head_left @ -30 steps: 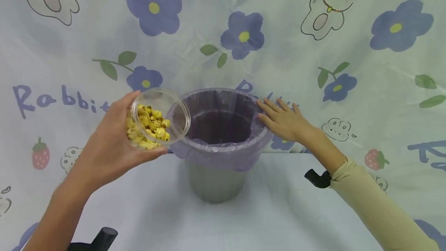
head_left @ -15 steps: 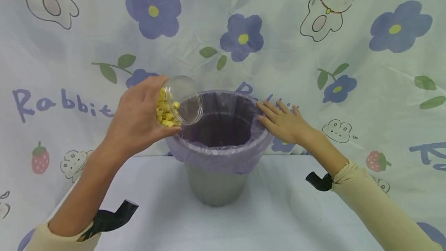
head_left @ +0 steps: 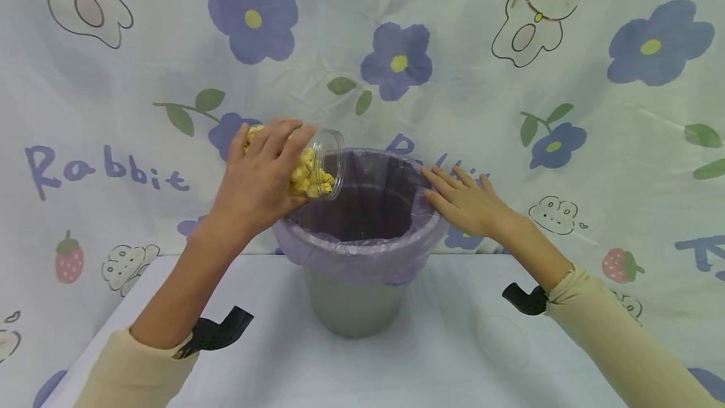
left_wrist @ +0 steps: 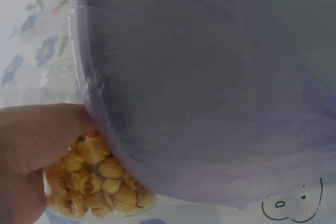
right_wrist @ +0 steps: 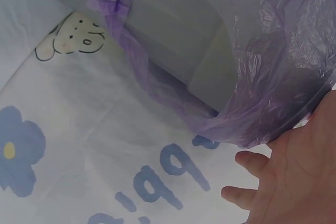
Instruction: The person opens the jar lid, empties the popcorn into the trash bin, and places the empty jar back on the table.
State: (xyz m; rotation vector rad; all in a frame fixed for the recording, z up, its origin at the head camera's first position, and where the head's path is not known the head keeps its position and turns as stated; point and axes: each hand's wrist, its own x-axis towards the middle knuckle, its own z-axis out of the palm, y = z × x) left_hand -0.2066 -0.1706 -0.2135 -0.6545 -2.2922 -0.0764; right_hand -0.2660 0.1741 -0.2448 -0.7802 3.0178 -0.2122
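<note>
My left hand (head_left: pixel 263 175) grips a clear plastic jar (head_left: pixel 334 165) of yellow popcorn (head_left: pixel 310 176). The jar lies on its side, its uncovered mouth facing right over the left part of a trash can (head_left: pixel 357 307). In the left wrist view, popcorn (left_wrist: pixel 100 179) shows through the jar's wall below the thumb. A thin purple bag (head_left: pixel 362 257) lines the can and folds down over its rim. On the right side of that rim rests my right hand (head_left: pixel 467 206), fingers spread and fairly straight. In the right wrist view, the right hand (right_wrist: pixel 299 166) touches the purple bag (right_wrist: pixel 252 119).
The can stands on a white table (head_left: pixel 249 357) near its back edge. Behind it hangs a cloth (head_left: pixel 317 43) printed with rabbits, blue flowers and lettering. Black curved pieces (head_left: pixel 223 331) sit at both wrists.
My left hand has moved right, bringing the jar over the can and turning it further onto its side. The popcorn has shifted toward the mouth. My right hand has stayed on the rim.
</note>
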